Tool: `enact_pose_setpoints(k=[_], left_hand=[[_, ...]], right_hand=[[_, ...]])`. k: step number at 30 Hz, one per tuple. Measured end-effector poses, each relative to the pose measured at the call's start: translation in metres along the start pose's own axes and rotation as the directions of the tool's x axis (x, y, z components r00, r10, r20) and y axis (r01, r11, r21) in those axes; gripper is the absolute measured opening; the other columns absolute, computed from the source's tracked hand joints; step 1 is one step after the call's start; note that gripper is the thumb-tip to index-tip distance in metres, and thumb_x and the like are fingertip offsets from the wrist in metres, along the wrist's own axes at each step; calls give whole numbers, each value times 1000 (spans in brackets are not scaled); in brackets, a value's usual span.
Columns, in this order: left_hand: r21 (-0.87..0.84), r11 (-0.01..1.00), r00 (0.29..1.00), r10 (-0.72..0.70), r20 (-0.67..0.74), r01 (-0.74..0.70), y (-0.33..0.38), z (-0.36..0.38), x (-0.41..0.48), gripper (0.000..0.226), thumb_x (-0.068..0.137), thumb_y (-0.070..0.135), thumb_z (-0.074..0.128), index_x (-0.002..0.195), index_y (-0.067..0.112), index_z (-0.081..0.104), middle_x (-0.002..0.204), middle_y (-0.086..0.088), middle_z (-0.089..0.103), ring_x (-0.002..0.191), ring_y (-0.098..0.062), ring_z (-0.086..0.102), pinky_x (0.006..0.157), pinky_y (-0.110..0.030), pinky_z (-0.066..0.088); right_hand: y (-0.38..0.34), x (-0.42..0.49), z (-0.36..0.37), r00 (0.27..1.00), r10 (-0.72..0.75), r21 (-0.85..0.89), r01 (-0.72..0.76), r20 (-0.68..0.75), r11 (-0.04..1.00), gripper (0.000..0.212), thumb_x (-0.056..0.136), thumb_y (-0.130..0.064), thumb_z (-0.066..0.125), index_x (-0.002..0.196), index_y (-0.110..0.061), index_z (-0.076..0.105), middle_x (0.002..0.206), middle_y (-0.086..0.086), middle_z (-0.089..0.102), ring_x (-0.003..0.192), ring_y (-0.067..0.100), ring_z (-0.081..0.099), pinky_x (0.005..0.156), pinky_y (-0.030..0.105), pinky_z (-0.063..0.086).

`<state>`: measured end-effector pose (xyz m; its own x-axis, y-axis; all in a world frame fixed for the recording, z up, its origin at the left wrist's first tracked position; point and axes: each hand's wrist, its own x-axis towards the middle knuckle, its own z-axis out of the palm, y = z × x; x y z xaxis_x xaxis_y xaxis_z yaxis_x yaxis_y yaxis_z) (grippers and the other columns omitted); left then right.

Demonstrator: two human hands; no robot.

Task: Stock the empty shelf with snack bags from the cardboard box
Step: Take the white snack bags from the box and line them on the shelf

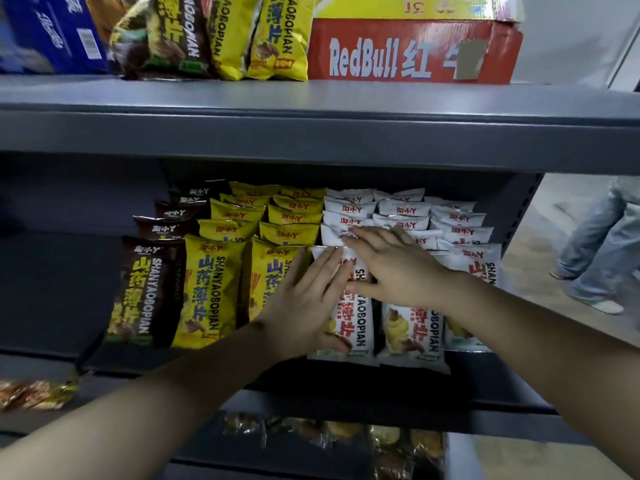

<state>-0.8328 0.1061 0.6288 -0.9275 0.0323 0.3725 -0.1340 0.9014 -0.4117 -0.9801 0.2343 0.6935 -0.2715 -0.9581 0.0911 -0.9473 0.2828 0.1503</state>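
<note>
Grey metal shelf [346, 403], middle tier, mostly filled. My left hand [304, 306] lies flat, fingers straight, pressing the front white snack bag [356, 327] into its row. My right hand [394, 268] is spread flat over that bag's top edge and the white bags [401, 206] behind. Neither grips anything. Yellow bags [207, 289] and brown bags [145, 289] stand in rows alongside. The shelf's left stretch is bare, so I'd say well along, not finished. Supply box not in view.
</note>
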Motion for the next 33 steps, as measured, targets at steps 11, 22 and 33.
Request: enact_pose_setpoints(k=[11, 22, 33], left_hand=[[27, 999, 999, -42, -6, 42, -14, -6, -12, 121, 60, 85, 48, 147, 5, 23, 153, -22, 24, 141, -36, 26, 107, -61, 29], [78, 997, 998, 14, 64, -19, -67, 13, -66, 122, 56, 91, 46, 149, 16, 22, 152, -29, 19, 138, -46, 26, 107, -64, 28], [24, 1000, 1000, -14, 26, 14, -56, 20, -55, 126, 44, 86, 62, 148, 27, 25, 152, -25, 25, 138, -44, 29, 102, -63, 35]], right_hand=[[-32, -22, 15, 975, 17, -181, -58, -223, 982, 104, 69, -73, 57, 145, -6, 35, 151, 15, 36, 139, 31, 36, 109, 57, 28], [-65, -26, 46, 982, 98, -249, -137, -162, 959, 132, 48, -77, 73, 148, -10, 19, 153, 21, 30, 138, 37, 35, 103, 64, 32], [-58, -21, 49, 986, 78, -266, -115, -144, 957, 129, 50, -79, 68, 149, -8, 26, 151, 23, 31, 138, 39, 34, 103, 59, 38]])
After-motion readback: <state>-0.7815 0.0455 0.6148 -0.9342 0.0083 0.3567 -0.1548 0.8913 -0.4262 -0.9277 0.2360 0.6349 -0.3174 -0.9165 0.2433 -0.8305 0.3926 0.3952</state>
